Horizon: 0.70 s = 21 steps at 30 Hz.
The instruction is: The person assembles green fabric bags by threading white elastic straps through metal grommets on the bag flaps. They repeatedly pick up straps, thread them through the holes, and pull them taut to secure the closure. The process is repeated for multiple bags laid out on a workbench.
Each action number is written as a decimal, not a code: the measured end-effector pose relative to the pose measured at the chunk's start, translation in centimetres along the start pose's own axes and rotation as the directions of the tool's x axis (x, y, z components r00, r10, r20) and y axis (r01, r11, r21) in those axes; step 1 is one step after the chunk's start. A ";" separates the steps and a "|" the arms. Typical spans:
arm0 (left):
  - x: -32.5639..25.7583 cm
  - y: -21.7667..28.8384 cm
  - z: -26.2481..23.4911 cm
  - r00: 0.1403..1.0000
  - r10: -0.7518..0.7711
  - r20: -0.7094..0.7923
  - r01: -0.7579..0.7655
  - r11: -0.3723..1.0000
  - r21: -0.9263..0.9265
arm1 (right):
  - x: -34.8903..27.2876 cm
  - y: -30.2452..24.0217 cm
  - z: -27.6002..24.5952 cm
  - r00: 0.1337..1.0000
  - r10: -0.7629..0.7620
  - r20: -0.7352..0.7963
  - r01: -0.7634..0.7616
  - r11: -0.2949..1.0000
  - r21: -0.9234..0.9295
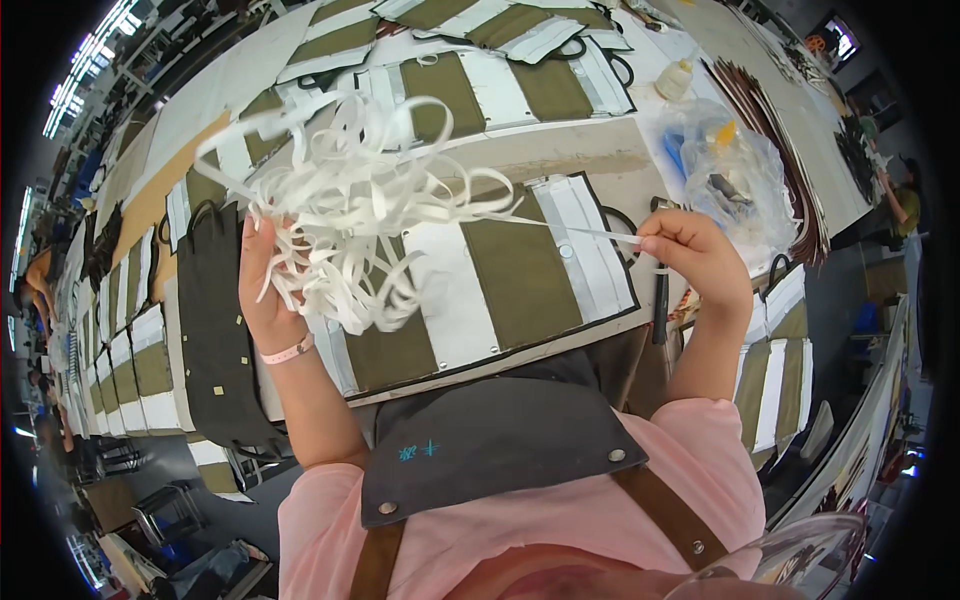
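A big loose tangle of narrow white tape (350, 200) is gathered in my left hand (262, 275), its fingers partly hidden behind the loops. From the tangle one strand runs taut to the right. My right hand (695, 250) pinches that strand between thumb and fingertips. Beneath both hands lies a flat olive-and-white striped panel (525, 265) with dark edging, small snaps and a dark loop handle at its right end. The tape hangs over the panel's left part and covers some of it.
Left of the panel lies a dark fabric piece (220, 340). More striped panels (490, 90) spread along the far side. At right are a hammer (660, 290), a clear plastic bag (735, 180), a small bottle (674, 80) and brown strips (770, 140). Another person (905, 205) is at far right.
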<state>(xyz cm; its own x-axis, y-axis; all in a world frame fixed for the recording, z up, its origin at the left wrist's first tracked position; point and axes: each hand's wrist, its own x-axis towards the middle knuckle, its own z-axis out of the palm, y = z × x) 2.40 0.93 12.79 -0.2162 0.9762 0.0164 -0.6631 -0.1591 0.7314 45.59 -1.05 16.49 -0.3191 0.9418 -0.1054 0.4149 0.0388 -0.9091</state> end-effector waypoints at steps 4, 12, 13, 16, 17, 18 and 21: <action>0.2 0.9 0.1 0.995 -0.022 0.098 0.013 0.996 0.088 | 0.1 0.3 -1.0 0.999 -0.015 -0.037 0.010 0.992 -0.126; 0.0 0.3 0.6 0.962 -0.271 0.007 0.271 0.961 -0.044 | 0.6 -0.3 -0.5 0.999 -0.053 0.010 0.052 0.999 0.003; 0.1 -0.5 -0.1 0.935 -0.353 0.039 0.355 0.931 -0.083 | 1.0 0.2 -0.3 0.997 -0.021 0.075 0.018 0.999 0.032; -0.7 -3.9 -0.1 0.873 -0.485 0.041 0.483 0.852 -0.204 | 2.3 0.6 3.1 0.997 -0.054 0.054 0.052 0.998 0.038; -1.5 -4.6 1.4 0.880 -0.453 -0.145 0.430 0.888 -0.163 | 2.7 0.3 4.6 0.997 -0.073 -0.001 0.073 0.997 0.016; -1.4 -5.3 0.9 0.867 -0.491 -0.086 0.467 0.861 -0.202 | 3.1 0.2 5.7 0.997 -0.076 0.000 0.076 0.994 0.077; -1.6 -6.8 -0.3 0.833 -0.552 0.015 0.536 0.801 -0.266 | 4.6 0.6 8.8 0.997 -0.079 0.015 0.070 0.942 0.327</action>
<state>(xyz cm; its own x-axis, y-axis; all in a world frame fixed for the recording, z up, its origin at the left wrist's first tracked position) 6.99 0.44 7.59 0.1967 0.9037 -0.3803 -0.8377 0.3564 0.4137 36.85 0.39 11.88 -0.3639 0.9306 -0.0396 0.0899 -0.0072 -0.9959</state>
